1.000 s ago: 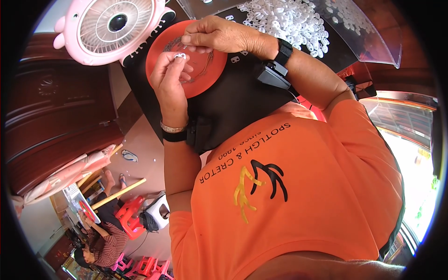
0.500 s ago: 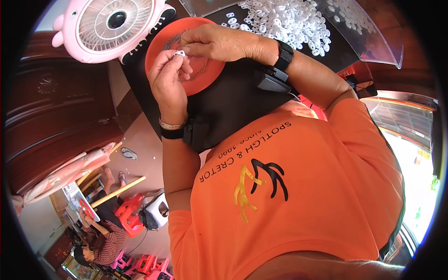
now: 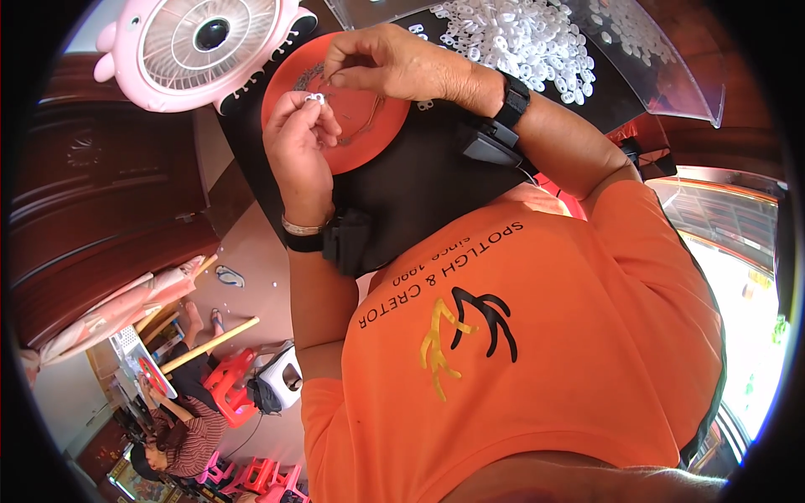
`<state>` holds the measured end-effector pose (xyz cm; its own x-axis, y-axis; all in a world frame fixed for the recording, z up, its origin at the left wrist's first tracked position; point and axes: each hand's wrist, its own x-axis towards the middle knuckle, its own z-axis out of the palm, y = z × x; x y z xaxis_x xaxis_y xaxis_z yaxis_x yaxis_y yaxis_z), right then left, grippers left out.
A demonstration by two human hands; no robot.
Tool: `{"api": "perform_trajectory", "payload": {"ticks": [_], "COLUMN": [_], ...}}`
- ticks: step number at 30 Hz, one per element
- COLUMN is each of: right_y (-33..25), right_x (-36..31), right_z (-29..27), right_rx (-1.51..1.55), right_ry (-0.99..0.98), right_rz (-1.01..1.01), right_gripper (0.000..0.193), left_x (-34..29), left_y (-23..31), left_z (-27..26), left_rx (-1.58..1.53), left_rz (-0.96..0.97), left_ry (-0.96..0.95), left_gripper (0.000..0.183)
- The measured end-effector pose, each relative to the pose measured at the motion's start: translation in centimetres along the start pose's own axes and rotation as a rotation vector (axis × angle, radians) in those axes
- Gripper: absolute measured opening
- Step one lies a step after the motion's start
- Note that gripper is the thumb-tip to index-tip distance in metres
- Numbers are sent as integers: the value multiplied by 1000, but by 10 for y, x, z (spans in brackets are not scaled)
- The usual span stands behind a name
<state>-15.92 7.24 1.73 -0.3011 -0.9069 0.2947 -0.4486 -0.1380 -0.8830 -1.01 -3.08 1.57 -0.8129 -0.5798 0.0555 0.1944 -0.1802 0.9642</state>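
Over the left side of a round orange dish [image 3: 369,151], my left hand [image 3: 300,138] pinches a small white plastic piece with two holes [image 3: 315,98] between thumb and fingertips. My right hand [image 3: 390,63] hovers above the dish's far right part, thumb and forefinger brought together. Whatever is in that pinch is too small to make out. Thin grey metal bits [image 3: 306,80] lie in the dish, partly hidden by both hands. The two hands are a little apart.
A pink fan [image 3: 210,33] stands at the far left of the black table [image 3: 419,180]. Beyond my right forearm is a heap of white two-hole pieces [image 3: 520,46], beside a clear plastic panel [image 3: 654,59]. Another person [image 3: 189,432] sits at the lower left.
My right hand has lifted slightly away from the white piece, opening a gap between the hands. My left hand keeps its hold on the piece, nearly in place.
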Motion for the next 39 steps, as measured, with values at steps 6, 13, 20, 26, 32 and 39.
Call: {"api": "perform_trajectory", "payload": {"ticks": [6,13,20,26,32,39], "right_y": [-7,-7,-7,-15,-7,-8], "right_x": [-1,-1,0,-2,-1,-3], "right_z": [-9,-10,-14,-15,-14,-14], "right_rx": [-126,-101,-78,-75,-125,-112], "right_ry": [-81,-130,-156,-227,-149,-199], "right_rz": [-58,-89,-115,-73,-172,-137], "right_gripper": [11,10,10,12,11,10], "left_x": [-1,-1,0,0,-1,-2], "left_y": [0,3,4,3,6,5], "left_z": [5,4,2,1,4,3], "left_rx": [301,279,333,392,416,419], "left_rz": [46,0,24,18,6,-3], "left_ry": [-16,-86,-126,-178,-168,-179], "left_gripper": [10,14,14,14,13,12]}}
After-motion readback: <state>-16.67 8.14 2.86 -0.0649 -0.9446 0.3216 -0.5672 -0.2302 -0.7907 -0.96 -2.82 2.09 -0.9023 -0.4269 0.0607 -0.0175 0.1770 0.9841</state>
